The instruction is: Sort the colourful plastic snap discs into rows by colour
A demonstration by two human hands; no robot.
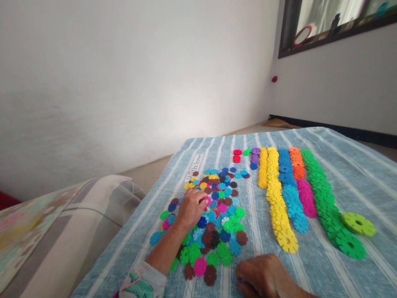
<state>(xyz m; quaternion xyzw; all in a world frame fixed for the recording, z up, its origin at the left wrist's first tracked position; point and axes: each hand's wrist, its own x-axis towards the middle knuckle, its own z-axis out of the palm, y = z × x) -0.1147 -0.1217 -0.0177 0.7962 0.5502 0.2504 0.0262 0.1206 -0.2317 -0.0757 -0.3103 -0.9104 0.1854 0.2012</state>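
Note:
A heap of mixed-colour plastic snowflake discs [214, 215] lies on a blue striped cloth [356, 178]. My left hand [190, 209] rests on the heap's left side with fingers curled down onto the discs; what they pinch is hidden. My right hand [265, 276] lies near the lower edge, fingers curled in, just right of the heap's near end. To the right, sorted rows run away from me: yellow [276, 194], blue [290, 192], orange [297, 162], magenta [307, 198] and green [325, 203]. One green disc [359, 224] lies apart.
Small red [237, 155] and purple [255, 156] groups sit at the far end of the rows. A rolled grey cushion [87, 219] lies off the cloth's left edge. White walls stand behind, with a dark-framed window [325, 25] at the upper right.

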